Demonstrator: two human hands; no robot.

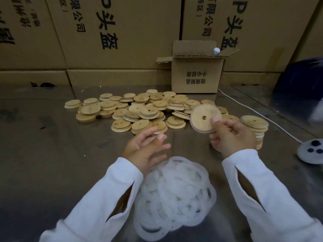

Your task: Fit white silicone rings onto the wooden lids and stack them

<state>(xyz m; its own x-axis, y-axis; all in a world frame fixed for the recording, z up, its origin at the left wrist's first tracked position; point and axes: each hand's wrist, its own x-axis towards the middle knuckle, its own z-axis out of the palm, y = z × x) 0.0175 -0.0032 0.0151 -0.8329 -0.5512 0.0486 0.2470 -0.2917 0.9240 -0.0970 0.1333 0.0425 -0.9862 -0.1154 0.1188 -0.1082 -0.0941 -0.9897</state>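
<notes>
My right hand [232, 137] pinches a round wooden lid [202, 117] with a centre hole, held tilted above the table; a whitish ring shows around its edge. My left hand [146, 147] hovers with fingers spread and relaxed, holding nothing, just in front of the loose pile of wooden lids [139, 110]. A heap of white silicone rings [174, 194] lies between my forearms, close to me. To the right of my right hand stands a stack of lids [256, 126].
The work surface is a shiny metal table [52, 154]. A small open cardboard box [196, 74] with a bottle in it stands behind the lids. Large cartons line the back. A white cable [272, 122] runs to a round white device [312, 151] at the right.
</notes>
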